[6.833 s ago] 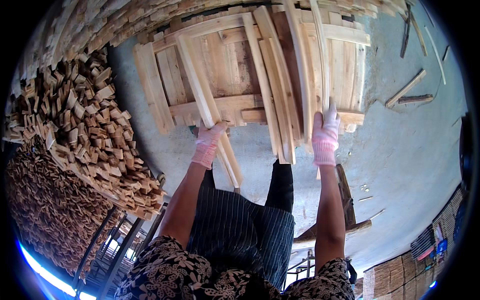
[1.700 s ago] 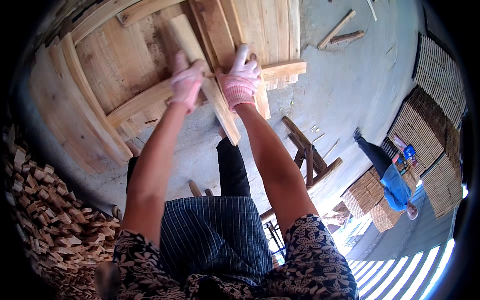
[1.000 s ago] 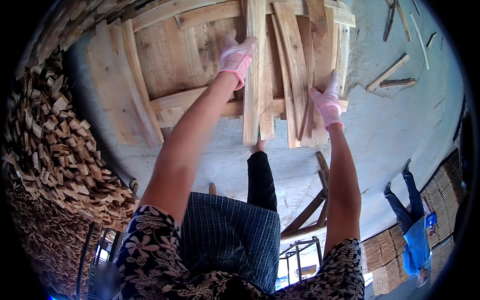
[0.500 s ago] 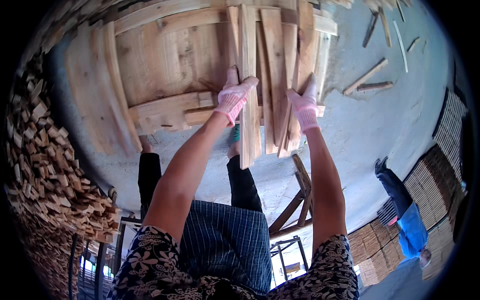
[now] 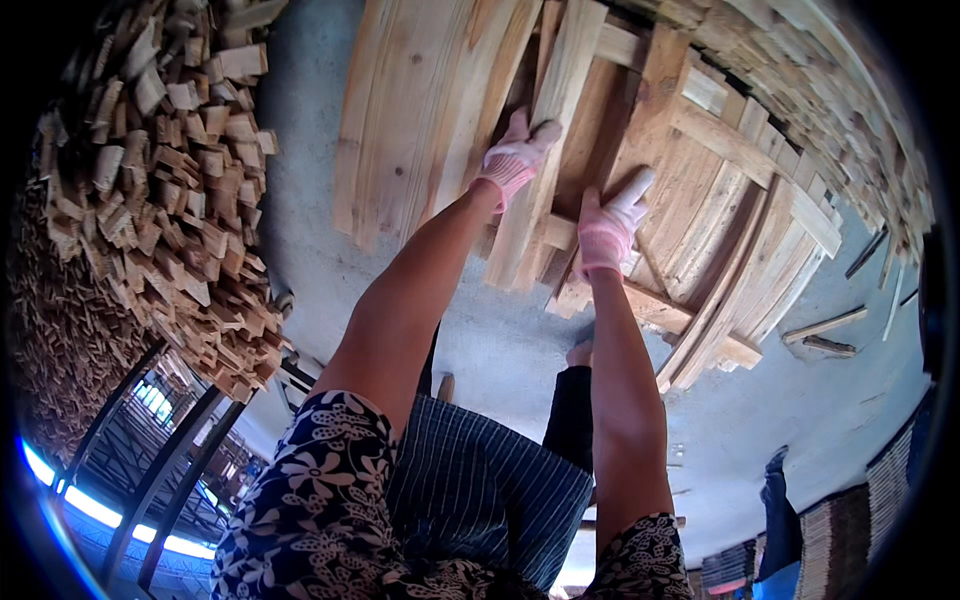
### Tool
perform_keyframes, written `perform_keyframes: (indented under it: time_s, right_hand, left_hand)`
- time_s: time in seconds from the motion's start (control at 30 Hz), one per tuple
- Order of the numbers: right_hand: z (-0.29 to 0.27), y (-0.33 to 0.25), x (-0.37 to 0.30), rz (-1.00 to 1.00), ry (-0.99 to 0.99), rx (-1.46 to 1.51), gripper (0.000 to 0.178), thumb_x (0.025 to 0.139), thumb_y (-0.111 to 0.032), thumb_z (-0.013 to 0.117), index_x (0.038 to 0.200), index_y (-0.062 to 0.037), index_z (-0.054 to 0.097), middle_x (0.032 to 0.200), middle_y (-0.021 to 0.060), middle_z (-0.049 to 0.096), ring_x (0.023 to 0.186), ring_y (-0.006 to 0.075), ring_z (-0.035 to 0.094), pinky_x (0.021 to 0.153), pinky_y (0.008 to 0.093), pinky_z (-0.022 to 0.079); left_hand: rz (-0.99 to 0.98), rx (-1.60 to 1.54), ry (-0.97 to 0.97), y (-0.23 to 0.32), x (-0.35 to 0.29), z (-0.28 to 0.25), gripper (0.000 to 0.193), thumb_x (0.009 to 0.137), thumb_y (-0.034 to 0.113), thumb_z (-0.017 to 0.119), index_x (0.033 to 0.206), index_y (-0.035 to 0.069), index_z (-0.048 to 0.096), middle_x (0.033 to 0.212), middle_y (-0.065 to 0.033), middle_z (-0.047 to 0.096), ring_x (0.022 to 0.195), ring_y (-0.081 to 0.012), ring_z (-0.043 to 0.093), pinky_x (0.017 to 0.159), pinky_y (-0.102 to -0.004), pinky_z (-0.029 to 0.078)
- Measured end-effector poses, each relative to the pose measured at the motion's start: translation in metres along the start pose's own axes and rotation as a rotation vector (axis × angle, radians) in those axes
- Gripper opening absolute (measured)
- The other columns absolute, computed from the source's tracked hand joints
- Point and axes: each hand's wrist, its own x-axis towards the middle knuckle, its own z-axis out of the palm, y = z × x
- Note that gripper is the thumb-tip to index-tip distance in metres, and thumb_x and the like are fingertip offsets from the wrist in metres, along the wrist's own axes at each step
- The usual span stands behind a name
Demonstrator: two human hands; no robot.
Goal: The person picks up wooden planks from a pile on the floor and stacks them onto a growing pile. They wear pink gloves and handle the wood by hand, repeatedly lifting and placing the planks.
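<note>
The left hand (image 5: pixel 520 158), in a pink-cuffed, pale knitted glove, pinches the left edge of a long, flat, pale wooden plank (image 5: pixel 520 235), its thumb over the upper face. The right hand (image 5: pixel 615 225), gloved alike, lies across a broad, straight, light-brown wooden plank (image 5: pixel 652 110), thumb and forefinger apart; its other fingers are hidden, so I cannot tell whether it grips the wood or only rests on it. Both planks slant across a slatted, pale wooden panel (image 5: pixel 690 215) with crosspieces, which lies on the smooth grey floor (image 5: pixel 315 235). Their near ends stick out past the panel's near side, side by side.

Left of the left hand, wide, knotty, pale boards (image 5: pixel 400 150) lie next to one another. Narrow, curved, light-brown strips (image 5: pixel 735 275) cross the panel to the right of the right hand, and thin, brown wooden sticks (image 5: pixel 825 325) are scattered on the floor farther right. A tall heap of short, chopped wooden pieces (image 5: pixel 190 230) fills the far left. At the lower right, another person's dark trouser leg (image 5: pixel 780 515) shows.
</note>
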Motion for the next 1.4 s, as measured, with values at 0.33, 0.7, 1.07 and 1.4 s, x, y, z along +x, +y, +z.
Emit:
perform_keyframes:
  time_s: [0.33,0.7,1.07,1.4]
  right_hand:
    - [0.021,0.041,0.017,-0.192,0.027,0.063,0.107,0.089,-0.061,0.059,0.158,-0.0104,-0.006,0.159,0.0319,0.012,0.147,0.0471,0.012,0.121,0.0454,0.015]
    - [0.102,-0.058,-0.057,-0.173,0.048,0.085,0.108,0.086,-0.056,0.065,0.158,-0.0172,-0.007,0.135,0.0358,0.036,0.128,0.0504,0.042,0.101,0.0526,0.045]
    - [-0.037,0.064,0.022,-0.496,0.150,-0.280,0.078,0.090,-0.041,0.067,0.153,-0.0131,0.031,0.146,0.0209,0.038,0.138,0.0374,0.035,0.116,0.0454,0.030]
    - [-0.131,0.206,0.066,0.078,0.130,-0.174,0.092,0.089,-0.039,0.064,0.158,-0.0158,0.008,0.148,0.0321,0.033,0.129,0.0462,0.045,0.107,0.0490,0.039]
  left_hand:
    - [0.433,0.235,0.564,-0.097,-0.045,-0.139,0.066,0.088,0.040,0.066,0.143,0.012,0.044,0.133,-0.0196,0.048,0.126,-0.0382,0.042,0.111,-0.0486,0.033]
    - [-0.132,-0.028,0.237,-0.180,0.017,-0.245,0.047,0.107,0.037,0.039,0.143,0.008,0.043,0.142,-0.0109,0.046,0.135,-0.0217,0.040,0.115,-0.0319,0.028]
    - [0.073,-0.253,0.159,-0.315,0.082,-0.305,0.063,0.102,0.044,0.051,0.149,0.007,0.033,0.138,-0.0065,0.047,0.125,-0.0165,0.042,0.107,-0.0284,0.036]
    - [0.085,-0.184,0.244,-0.291,0.062,-0.301,0.066,0.100,0.048,0.055,0.148,0.006,0.036,0.135,-0.0067,0.051,0.124,-0.0165,0.045,0.106,-0.0290,0.036]
